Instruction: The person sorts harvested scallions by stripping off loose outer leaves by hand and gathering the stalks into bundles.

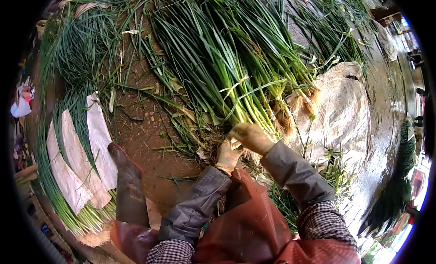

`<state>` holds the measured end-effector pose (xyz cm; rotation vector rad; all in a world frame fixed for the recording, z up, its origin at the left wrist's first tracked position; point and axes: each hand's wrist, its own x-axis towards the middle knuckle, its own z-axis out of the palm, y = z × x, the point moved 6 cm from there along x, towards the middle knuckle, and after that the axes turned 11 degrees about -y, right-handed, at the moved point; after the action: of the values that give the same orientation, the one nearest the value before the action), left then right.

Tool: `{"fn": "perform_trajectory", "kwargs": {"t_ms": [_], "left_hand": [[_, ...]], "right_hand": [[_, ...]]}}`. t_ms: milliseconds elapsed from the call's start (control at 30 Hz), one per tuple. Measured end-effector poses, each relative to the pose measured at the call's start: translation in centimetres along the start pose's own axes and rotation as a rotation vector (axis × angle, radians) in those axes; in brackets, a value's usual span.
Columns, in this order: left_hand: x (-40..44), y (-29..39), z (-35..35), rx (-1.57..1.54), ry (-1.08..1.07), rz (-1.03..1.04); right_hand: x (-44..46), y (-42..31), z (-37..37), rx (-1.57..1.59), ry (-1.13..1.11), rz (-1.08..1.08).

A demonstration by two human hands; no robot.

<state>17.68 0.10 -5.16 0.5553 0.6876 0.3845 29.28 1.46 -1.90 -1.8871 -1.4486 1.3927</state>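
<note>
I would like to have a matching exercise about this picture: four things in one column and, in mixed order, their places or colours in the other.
1. right hand
2. apron
3. pale strips
4. boot

A. lying over the green bundle at the picture's left
B. dark grey-brown
C. at the lower end of the middle leafy bunch
D. reddish

Pairs: 1-C; 2-D; 3-A; 4-B

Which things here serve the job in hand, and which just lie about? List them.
Likely in the job:
left hand
right hand
bunch of green stalks by the hands

Apparently just lying about:
wrinkled sheet at the right
pale scrap on the soil
</note>
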Motion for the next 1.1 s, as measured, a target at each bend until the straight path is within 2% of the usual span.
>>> {"fn": "perform_trajectory", "kwargs": {"t_ms": [33, 67, 100, 133, 167, 200, 233, 300, 367, 400, 467, 500, 533, 567, 600, 633, 667, 700, 733, 767, 833, 867, 900, 967, 1000, 1033, 1100], "left_hand": [[0.2, 0.2, -0.3, 0.082, 0.040, 0.028], [0.8, -0.4, -1.2, 0.209, 0.051, 0.025], [2.1, -1.8, -2.7, 0.155, -0.056, 0.020], [1.8, -0.6, -1.2, 0.235, -0.004, -0.063], [1.6, 0.5, 0.6, 0.317, 0.046, -0.151], [2.7, -1.0, 0.6, 0.367, 0.113, -0.155], [5.6, -4.9, -1.3, 0.455, 0.092, -0.097], [7.0, -4.6, -0.3, 0.177, 0.037, -0.097], [7.5, -3.0, 0.5, 0.277, 0.069, -0.044], [7.1, -1.3, 1.4, 0.258, 0.057, -0.090], [5.7, 2.0, 2.6, 0.141, 0.045, -0.134], [5.6, 2.0, 1.7, 0.142, -0.009, -0.055], [4.4, 2.4, 1.3, -0.042, -0.119, -0.055], [2.9, 2.9, 1.1, -0.226, -0.229, -0.055], [1.6, 3.3, 1.0, -0.375, -0.330, 0.028], [0.3, 2.7, 0.6, -0.465, -0.225, 0.014], [-0.8, 2.6, 1.0, -0.456, -0.245, -0.010], [-1.7, 2.6, 1.4, -0.447, -0.264, -0.035], [-2.5, 2.1, 1.6, -0.439, -0.152, -0.100], [-2.4, 1.3, 1.0, -0.416, -0.167, 0.015], [-2.7, 0.9, -0.9, -0.435, -0.181, 0.051], [-3.3, 0.9, -1.7, -0.513, -0.132, -0.004], [-3.5, 0.6, -3.1, -0.498, -0.055, -0.021], [-3.7, 0.9, -3.6, -0.519, -0.057, 0.065], [-3.7, 1.0, -3.1, -0.545, -0.109, 0.072], [-3.6, 1.0, -2.6, -0.569, -0.164, 0.079], [-3.8, 0.4, -2.2, -0.651, -0.106, 0.019]], "right_hand": [[-0.4, 0.2, -1.0, 0.165, 0.153, -0.036], [-0.2, 1.4, -2.9, 0.057, 0.150, 0.046], [-0.6, 3.2, -4.6, -0.099, 0.286, 0.018], [-0.8, 5.2, -5.0, 0.573, 0.369, -0.092], [-0.8, 6.9, -4.0, 0.605, 0.249, 0.009], [-0.9, 7.4, -3.2, 0.623, 0.126, 0.112], [-1.0, 6.5, -2.5, -0.024, -0.174, 0.384], [-0.2, 6.6, -2.3, -0.317, 0.000, 0.200], [0.3, 6.4, -3.5, -0.100, 0.038, 0.076], [0.5, 8.1, -4.8, 0.026, -0.001, 0.162], [1.4, 12.4, -9.1, 0.622, 0.082, 0.084], [0.9, 12.2, -11.8, 0.430, 0.303, -0.031], [0.0, 10.7, -14.3, 0.205, 0.542, -0.097], [-1.8, 7.2, -15.7, -0.708, 0.796, -0.088], [-1.3, 4.9, -14.7, -0.714, 0.657, -0.079], [-0.1, 3.1, -12.3, -0.399, 0.373, -0.037], [0.7, 1.4, -9.1, -0.109, 0.106, 0.099], [1.3, -0.4, -5.7, 0.017, -0.081, 0.169], [1.2, -2.2, -3.1, 0.158, -0.205, 0.195], [2.0, -1.6, -0.7, 0.291, -0.373, 0.241], [2.2, -0.3, 0.4, 0.554, -0.253, 0.280], [1.8, 0.8, 0.3, 0.688, -0.170, 0.264], [0.2, -0.8, -1.9, 0.648, -0.074, 0.330], [-0.9, 3.6, -3.9, 0.660, 0.137, 0.353], [-0.8, 3.9, -3.7, 0.695, 0.115, 0.243], [-1.0, 1.7, -3.3, 0.689, 0.036, 0.308], [-0.3, -1.7, 1.0, 0.633, -0.312, 0.183]]}}
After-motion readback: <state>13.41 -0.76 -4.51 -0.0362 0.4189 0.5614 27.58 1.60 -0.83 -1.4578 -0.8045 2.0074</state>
